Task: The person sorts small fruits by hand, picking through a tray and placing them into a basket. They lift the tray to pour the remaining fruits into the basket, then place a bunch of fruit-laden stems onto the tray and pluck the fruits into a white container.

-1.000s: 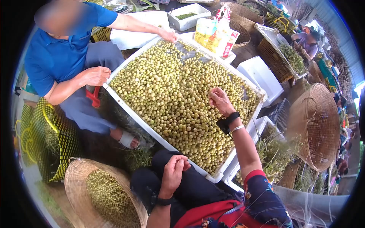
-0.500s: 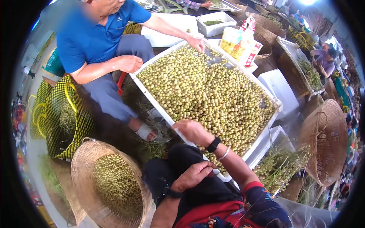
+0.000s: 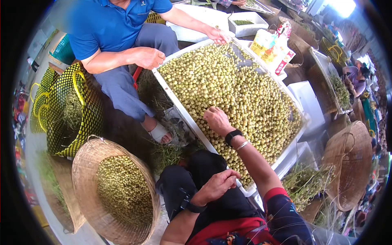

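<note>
A white-rimmed tray (image 3: 177, 102) with a mesh bottom is heaped with small round yellow-green fruits (image 3: 245, 106). My right hand (image 3: 217, 120) reaches over the near rim, its bent fingertips down among the fruits. Whatever those fingers pinch, if anything, is hidden. Lower down, my left hand (image 3: 218, 185) hovers over my lap beside the tray's near corner, fingers curled together; I cannot see what is inside them. Across the tray, a co-worker in a blue shirt has one hand (image 3: 220, 36) at the far corner and the other hand (image 3: 150, 58) closed by the left corner.
A wicker basket (image 3: 81, 171) part-filled with the same fruits stands at my left. Behind it is a yellow-black woven basket (image 3: 87, 118). On the right are cut stems (image 3: 308, 183) and a tilted wicker basket (image 3: 353, 163). A printed bag (image 3: 267, 47) stands beyond the tray.
My right hand has moved from the tray's near rim inward onto the fruits. My left hand has shifted slightly right, still curled. The whole view has shifted a little.
</note>
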Motion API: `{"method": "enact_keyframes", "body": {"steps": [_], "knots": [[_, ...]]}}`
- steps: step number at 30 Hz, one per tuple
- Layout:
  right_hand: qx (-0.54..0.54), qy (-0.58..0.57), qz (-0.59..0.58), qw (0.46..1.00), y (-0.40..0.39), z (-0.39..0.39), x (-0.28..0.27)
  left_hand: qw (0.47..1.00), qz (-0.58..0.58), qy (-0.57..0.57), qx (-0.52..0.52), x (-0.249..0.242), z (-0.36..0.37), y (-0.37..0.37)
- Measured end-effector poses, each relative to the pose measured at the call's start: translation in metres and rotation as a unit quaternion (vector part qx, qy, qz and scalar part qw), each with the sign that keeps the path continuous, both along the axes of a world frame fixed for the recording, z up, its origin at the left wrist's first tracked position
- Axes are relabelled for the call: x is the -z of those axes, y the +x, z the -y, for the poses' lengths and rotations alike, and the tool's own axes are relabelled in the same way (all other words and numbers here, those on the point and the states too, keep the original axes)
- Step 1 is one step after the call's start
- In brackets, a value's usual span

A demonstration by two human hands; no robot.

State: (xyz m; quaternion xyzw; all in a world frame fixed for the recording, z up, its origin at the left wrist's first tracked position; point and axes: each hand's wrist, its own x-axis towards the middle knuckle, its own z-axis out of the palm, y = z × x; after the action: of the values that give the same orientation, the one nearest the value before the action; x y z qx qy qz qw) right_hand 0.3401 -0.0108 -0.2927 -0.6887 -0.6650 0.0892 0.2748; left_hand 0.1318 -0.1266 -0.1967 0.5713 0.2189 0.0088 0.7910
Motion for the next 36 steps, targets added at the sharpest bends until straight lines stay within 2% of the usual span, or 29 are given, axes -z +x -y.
{"method": "enact_keyframes", "body": {"steps": [1, 2, 3, 6, 7, 8, 11, 15, 17, 19, 20, 21, 23, 25, 28, 33, 36], "knots": [[0.013, -0.003, -0.020, 1.000, 0.006, 0.000, -0.001, 1.000, -0.003, -0.013, -0.002, 0.000, 0.000, 0.001], [0.021, -0.006, -0.095, 0.995, 0.013, 0.000, -0.002, 1.000, -0.002, -0.014, -0.002, -0.001, 0.000, 0.001], [0.012, 0.046, -0.121, 0.992, 0.022, 0.002, -0.002, 1.000, -0.006, -0.009, -0.005, -0.002, 0.000, 0.000], [0.031, -0.031, -0.267, 0.963, 0.043, 0.018, -0.022, 1.000, -0.013, -0.001, -0.012, -0.003, -0.001, 0.001], [0.033, -0.077, -0.310, 0.947, 0.047, 0.024, -0.033, 1.000, -0.017, 0.003, -0.015, -0.003, 0.000, 0.002], [0.032, -0.068, -0.392, 0.917, 0.045, 0.030, -0.043, 1.000, -0.015, 0.002, -0.014, -0.002, 0.000, 0.002], [0.035, -0.057, -0.346, 0.936, 0.043, 0.034, -0.053, 1.000, -0.001, -0.004, -0.008, 0.001, 0.001, 0.003], [0.033, -0.009, -0.382, 0.923, 0.021, 0.027, -0.059, 1.000, 0.001, 0.022, 0.013, -0.001, 0.001, 0.003], [-0.073, -0.004, -0.371, 0.926, -0.007, 0.018, -0.057, 0.999, -0.002, 0.014, 0.033, -0.001, 0.000, 0.003], [-0.224, -0.045, -0.380, 0.896, -0.045, 0.024, -0.089, 0.995, 0.024, 0.016, 0.095, 0.003, 0.003, 0.001], [-0.240, -0.072, -0.361, 0.898, -0.052, 0.028, -0.096, 0.995, 0.042, -0.011, 0.090, 0.000, 0.009, -0.005], [-0.187, -0.029, -0.281, 0.941, -0.045, 0.024, -0.098, 0.995, 0.044, -0.013, 0.091, -0.003, 0.008, -0.004], [-0.093, 0.017, -0.140, 0.986, -0.020, 0.020, -0.078, 0.993, 0.007, 0.024, 0.114, -0.009, 0.006, -0.003], [-0.088, -0.006, -0.111, 0.990, -0.011, 0.029, -0.052, 0.994, 0.016, 0.034, 0.104, -0.008, 0.005, -0.008], [-0.063, -0.055, 0.042, 0.996, -0.018, 0.044, -0.033, 0.994, 0.024, 0.044, 0.094, -0.007, 0.005, -0.006], [-0.015, -0.064, 0.083, 0.994, -0.013, 0.035, -0.018, 0.994, 0.016, 0.059, 0.091, -0.007, -0.001, -0.003], [-0.014, -0.032, -0.120, 0.992, 0.010, 0.035, -0.036, 0.995, 0.006, 0.049, 0.092, -0.007, -0.002, -0.003]]}}
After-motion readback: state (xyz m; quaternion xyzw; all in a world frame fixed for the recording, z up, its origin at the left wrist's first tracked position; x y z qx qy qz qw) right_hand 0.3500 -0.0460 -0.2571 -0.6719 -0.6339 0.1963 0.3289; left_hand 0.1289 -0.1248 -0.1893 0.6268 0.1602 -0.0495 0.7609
